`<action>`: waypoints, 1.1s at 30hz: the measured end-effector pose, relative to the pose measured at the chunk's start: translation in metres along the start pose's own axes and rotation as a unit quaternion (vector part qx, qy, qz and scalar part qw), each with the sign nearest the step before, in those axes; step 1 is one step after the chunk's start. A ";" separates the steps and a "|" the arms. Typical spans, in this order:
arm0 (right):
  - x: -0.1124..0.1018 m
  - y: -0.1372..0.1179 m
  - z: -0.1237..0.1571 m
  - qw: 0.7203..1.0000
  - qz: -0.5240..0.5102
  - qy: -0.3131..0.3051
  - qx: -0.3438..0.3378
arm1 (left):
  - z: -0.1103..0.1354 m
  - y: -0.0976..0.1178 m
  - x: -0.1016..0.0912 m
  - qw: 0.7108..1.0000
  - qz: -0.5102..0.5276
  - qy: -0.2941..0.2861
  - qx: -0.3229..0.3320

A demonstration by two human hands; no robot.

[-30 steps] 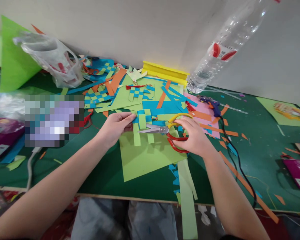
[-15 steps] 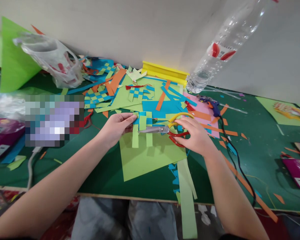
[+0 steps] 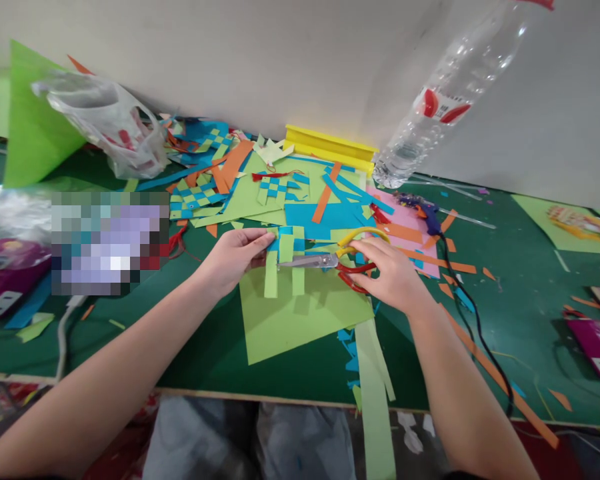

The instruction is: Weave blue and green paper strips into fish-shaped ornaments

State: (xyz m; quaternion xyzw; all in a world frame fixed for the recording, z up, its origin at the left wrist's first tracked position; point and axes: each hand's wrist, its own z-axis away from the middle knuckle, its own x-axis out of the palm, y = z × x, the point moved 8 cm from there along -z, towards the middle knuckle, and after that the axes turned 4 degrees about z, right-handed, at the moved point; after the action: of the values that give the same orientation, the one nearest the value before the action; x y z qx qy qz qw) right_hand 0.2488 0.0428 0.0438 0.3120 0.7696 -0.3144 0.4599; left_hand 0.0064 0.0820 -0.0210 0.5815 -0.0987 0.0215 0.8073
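Right hand (image 3: pixel 387 273) grips the scissors (image 3: pixel 330 260), blades (image 3: pixel 305 261) closed up since a second ago; left hand (image 3: pixel 240 260) pinches the woven paper piece (image 3: pixel 286 247) over the green sheet (image 3: pixel 300 323), its dangling strips (image 3: pixel 299 282) seemingly still uncut!

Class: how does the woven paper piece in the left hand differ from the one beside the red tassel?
The held piece is pinched by the left hand; the tassel piece lies on green paper. The held piece has scissors across its strips; the tassel piece has none. Both interlace blue and light green strips.
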 end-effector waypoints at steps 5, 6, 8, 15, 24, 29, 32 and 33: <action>0.002 0.003 0.002 1.000 0.003 0.003 0.000 | 0.001 0.001 0.000 1.000 0.002 0.006 -0.003; 0.002 0.003 0.002 1.000 0.003 0.004 -0.001 | 0.001 0.001 0.000 1.000 0.001 0.004 -0.002; 0.002 0.004 0.003 1.000 -0.001 0.007 -0.002 | 0.002 0.002 0.001 1.000 -0.003 -0.003 0.001; -0.004 0.012 0.000 0.995 -0.049 0.039 0.075 | 0.001 0.003 -0.001 1.000 0.017 0.005 0.015; -0.022 0.022 -0.001 0.975 -0.088 0.151 0.137 | 0.010 0.028 -0.012 0.985 -0.043 0.082 0.145; -0.024 0.026 0.001 0.972 -0.080 0.177 0.135 | 0.050 0.072 -0.015 0.858 -0.214 0.185 0.430; -0.025 0.025 0.001 0.974 -0.074 0.180 0.118 | 0.065 0.081 -0.003 0.801 -0.252 0.151 0.522; -0.025 0.024 0.001 0.975 -0.070 0.177 0.115 | 0.067 0.082 -0.001 0.796 -0.256 0.146 0.528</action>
State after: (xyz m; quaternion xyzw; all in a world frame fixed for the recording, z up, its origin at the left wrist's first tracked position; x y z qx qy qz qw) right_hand 0.2768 0.0518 0.0615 0.3591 0.8175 -0.3717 0.2540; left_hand -0.0155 0.0453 0.0760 0.9117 0.1995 -0.0528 0.3554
